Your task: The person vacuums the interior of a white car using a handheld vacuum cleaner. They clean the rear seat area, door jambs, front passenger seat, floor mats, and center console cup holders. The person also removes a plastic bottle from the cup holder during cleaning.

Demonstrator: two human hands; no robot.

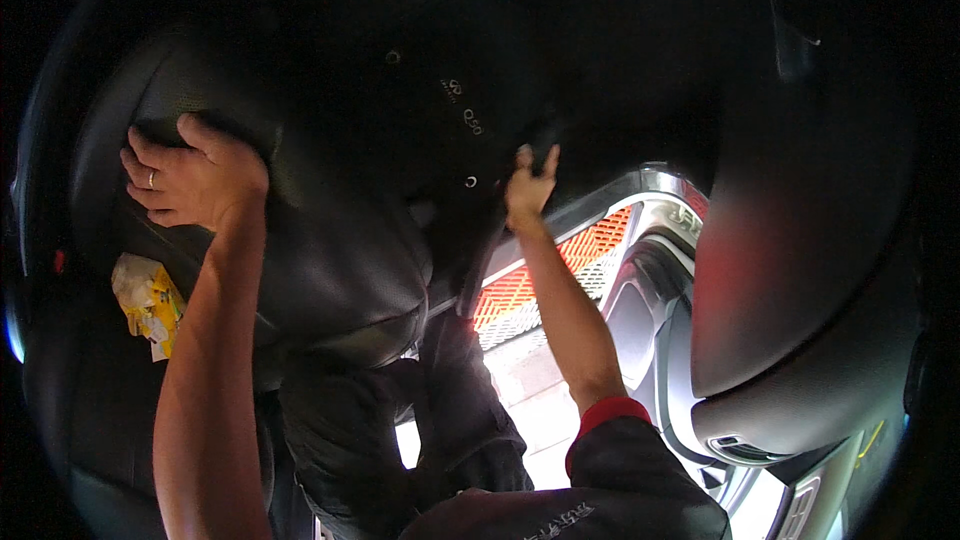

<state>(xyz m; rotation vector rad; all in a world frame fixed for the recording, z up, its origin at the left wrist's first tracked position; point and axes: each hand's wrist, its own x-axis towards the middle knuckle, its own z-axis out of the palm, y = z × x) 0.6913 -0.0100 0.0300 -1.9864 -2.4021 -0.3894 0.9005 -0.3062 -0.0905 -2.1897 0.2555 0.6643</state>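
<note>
My left hand (196, 178) rests palm down on a black leather car seat (337, 270), its fingers spread and a ring on one of them. Nothing shows in its grasp. Beyond the seat, my right hand (529, 191) reaches down beside a dark floor mat (427, 127) marked Infiniti Q50, close to the door sill (592, 217). Two of its fingers point into deep shadow. Whether they hold anything there cannot be made out. Two ring-shaped eyelets show on the mat.
A crumpled yellow and white packet (150, 304) lies left of my left forearm. On the right, a dark dashboard panel (787, 300) with an air vent (750, 451) bulges inward. Past the open doorway lies orange and white floor grating (555, 274). My dark-trousered legs (352, 420) are below.
</note>
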